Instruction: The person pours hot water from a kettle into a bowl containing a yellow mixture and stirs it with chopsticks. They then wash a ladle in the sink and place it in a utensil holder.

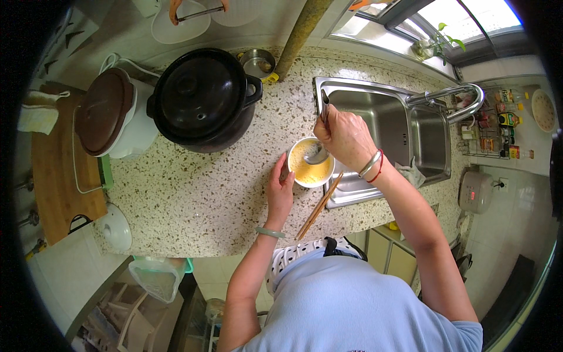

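A white bowl (320,185) stands on the speckled countertop by the near left corner of the sink. In it is a foamy yellow liquid (308,172) that looks like beaten egg. My left hand (280,196) grips the bowl's left side, thumb near the rim. From above, my right hand (350,138) is closed around the handle of a metal spoon (317,155), whose head dips into the liquid. The handle's end sticks up past my fist. A pair of wooden chopsticks (319,206) lies just right of the bowl, tips resting toward the sink edge.
A steel double sink (381,117) with a curved faucet (469,105) lies to the right, a cloth (412,173) on its near edge. Further left stand a black lidded pot (202,97), a white cooker with a brown lid (105,111) and a wooden board (61,176). A pipe (302,38) rises behind.
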Tool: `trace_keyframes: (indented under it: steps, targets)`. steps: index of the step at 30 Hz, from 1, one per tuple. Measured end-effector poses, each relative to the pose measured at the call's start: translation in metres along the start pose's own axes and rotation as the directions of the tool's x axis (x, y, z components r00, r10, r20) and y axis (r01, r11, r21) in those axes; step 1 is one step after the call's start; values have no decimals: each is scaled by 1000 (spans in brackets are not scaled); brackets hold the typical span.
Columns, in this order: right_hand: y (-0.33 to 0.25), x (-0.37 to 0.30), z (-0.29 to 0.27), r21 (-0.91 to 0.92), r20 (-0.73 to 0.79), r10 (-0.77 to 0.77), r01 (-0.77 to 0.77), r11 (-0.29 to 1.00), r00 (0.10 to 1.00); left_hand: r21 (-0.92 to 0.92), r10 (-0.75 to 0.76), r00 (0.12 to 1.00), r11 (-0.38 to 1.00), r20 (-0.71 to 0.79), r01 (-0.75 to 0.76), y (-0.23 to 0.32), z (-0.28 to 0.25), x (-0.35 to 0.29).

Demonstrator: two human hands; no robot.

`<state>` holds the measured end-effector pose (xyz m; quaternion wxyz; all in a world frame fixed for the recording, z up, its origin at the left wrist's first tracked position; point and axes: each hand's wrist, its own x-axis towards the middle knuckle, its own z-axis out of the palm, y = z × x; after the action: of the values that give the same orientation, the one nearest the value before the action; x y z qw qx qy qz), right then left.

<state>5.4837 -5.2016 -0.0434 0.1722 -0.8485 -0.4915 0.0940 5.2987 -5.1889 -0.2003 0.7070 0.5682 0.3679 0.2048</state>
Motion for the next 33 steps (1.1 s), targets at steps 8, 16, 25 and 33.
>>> trace_keyframes:
  steps: [8, 16, 25, 33]
  targets:
    - [-2, -2, 2, 40, -7, -2, 2, 999, 1000, 13, 21, 1000, 1000, 10, -21, -3, -1, 1]
    - [-6, -8, 4, 94, 2, -1, 1, 996, 1000, 6, -15, 999, 1000, 32, 15, 6, -1, 0]
    - [-5, -18, 11, 134, -29, -6, 10, 991, 1000, -19, -6, 1000, 1000, 20, 7, -2, 0, 1]
    - [15, -56, 13, 234, -72, -49, 65, 970, 996, -32, -24, 999, 999, 30, 25, -3, -1, 1]
